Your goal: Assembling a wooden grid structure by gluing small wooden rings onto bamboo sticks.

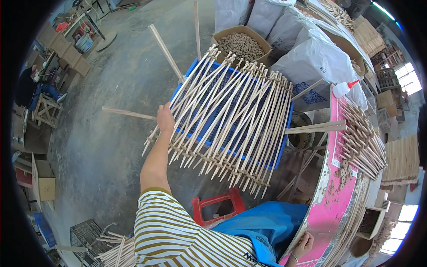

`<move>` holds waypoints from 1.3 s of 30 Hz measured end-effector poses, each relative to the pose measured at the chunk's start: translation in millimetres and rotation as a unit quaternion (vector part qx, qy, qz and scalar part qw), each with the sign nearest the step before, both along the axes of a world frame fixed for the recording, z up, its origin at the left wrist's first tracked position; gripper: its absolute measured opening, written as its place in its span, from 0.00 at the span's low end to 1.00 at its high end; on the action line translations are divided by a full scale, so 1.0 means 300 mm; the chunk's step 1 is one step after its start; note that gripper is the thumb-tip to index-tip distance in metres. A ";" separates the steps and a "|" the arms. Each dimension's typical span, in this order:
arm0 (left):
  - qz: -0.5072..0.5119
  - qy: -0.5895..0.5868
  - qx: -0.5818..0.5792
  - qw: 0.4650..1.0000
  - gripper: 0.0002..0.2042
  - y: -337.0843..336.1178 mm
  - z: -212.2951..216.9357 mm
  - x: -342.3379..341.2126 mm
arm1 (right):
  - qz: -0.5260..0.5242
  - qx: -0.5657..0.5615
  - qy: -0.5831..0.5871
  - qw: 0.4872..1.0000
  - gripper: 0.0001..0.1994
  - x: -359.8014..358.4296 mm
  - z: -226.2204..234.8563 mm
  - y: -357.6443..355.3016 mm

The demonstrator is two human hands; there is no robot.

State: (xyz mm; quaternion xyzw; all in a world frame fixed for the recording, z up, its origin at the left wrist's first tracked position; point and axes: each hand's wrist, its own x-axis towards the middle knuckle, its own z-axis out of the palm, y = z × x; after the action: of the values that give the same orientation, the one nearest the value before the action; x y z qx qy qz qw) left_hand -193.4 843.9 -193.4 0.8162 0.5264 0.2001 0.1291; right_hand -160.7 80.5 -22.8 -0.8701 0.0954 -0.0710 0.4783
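Note:
My left hand (165, 118) is closed on a wooden stick (151, 138) at the left side of a blue plastic crate (195, 65). That stick has a small ring near its lower end. Many similar pale sticks (231, 120) lie across the crate in a crisscross layer, with rings and knobs along both ends. My right hand (304, 244) rests low at the near edge of a pink-topped table (322, 218), its fingers curled in; whatever they may hold is hidden.
Wooden bars (167, 51) stick out around the crate. On the table are a bundle of ringed sticks (362, 142), loose rings (344, 171) and a red-tipped white bottle (342, 90). A ring-filled carton (242, 44), white sacks (320, 53) and red stool (218, 207) stand nearby. Another person (33, 86) sits far left.

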 end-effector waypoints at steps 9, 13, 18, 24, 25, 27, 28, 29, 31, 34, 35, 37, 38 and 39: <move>0.021 0.022 -0.001 1.000 0.23 0.075 -0.154 -0.023 | 0.009 -0.010 0.006 1.000 0.10 -0.014 0.000 0.015; 0.017 0.073 -0.013 0.997 0.25 0.074 -0.139 -0.003 | -0.016 -0.006 0.008 1.000 0.11 -0.038 -0.002 0.021; -0.030 0.124 0.115 0.985 0.15 0.219 -0.189 -0.116 | 0.021 -0.079 -0.029 0.996 0.10 -0.016 0.039 0.122; -0.214 -0.122 0.085 0.966 0.31 -0.189 -0.096 0.183 | -0.060 -0.084 -0.036 0.994 0.08 -0.007 0.092 0.112; -0.242 -0.168 -0.044 0.955 0.32 -0.400 -0.030 0.242 | -0.076 -0.076 -0.007 0.994 0.08 -0.016 0.116 0.100; -0.349 -0.210 -0.076 0.910 0.25 -0.579 -0.004 0.188 | -0.032 -0.015 -0.047 0.998 0.08 0.001 0.051 0.142; -0.400 -0.231 -0.135 0.877 0.24 -0.775 0.061 0.200 | -0.010 0.008 -0.040 0.999 0.08 -0.003 0.032 0.132; -0.487 -0.221 -0.046 0.844 0.23 -0.879 0.019 0.185 | -0.009 0.103 -0.029 0.994 0.08 -0.002 0.034 0.150; -0.621 -0.204 -0.159 0.740 0.21 -1.290 0.254 0.214 | -0.061 0.176 -0.030 0.982 0.09 -0.083 0.076 0.082; -0.777 -0.217 -0.146 0.573 0.22 -1.623 0.474 0.239 | -0.106 0.107 -0.094 0.984 0.09 -0.231 0.139 -0.047; -0.813 -0.218 -0.125 0.525 0.23 -1.704 0.531 0.259 | -0.139 0.115 -0.095 0.979 0.09 -0.281 0.164 -0.077; -0.855 -0.201 -0.114 0.465 0.24 -1.881 0.645 0.302 | -0.188 0.153 -0.104 0.965 0.08 -0.387 0.166 -0.151; -0.879 -0.170 -0.095 0.435 0.27 -1.982 0.696 0.323 | -0.220 0.156 -0.090 0.959 0.08 -0.440 0.187 -0.181; -0.904 -0.158 -0.074 0.390 0.30 -2.095 0.751 0.344 | -0.241 0.140 -0.096 0.955 0.08 -0.484 0.186 -0.217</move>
State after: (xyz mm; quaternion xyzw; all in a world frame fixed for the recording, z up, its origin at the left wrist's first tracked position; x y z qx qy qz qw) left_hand -90.2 215.5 31.9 0.7527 -0.5384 0.0515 0.3754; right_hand -306.0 15.4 33.1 -0.7346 0.2650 -0.2535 0.5708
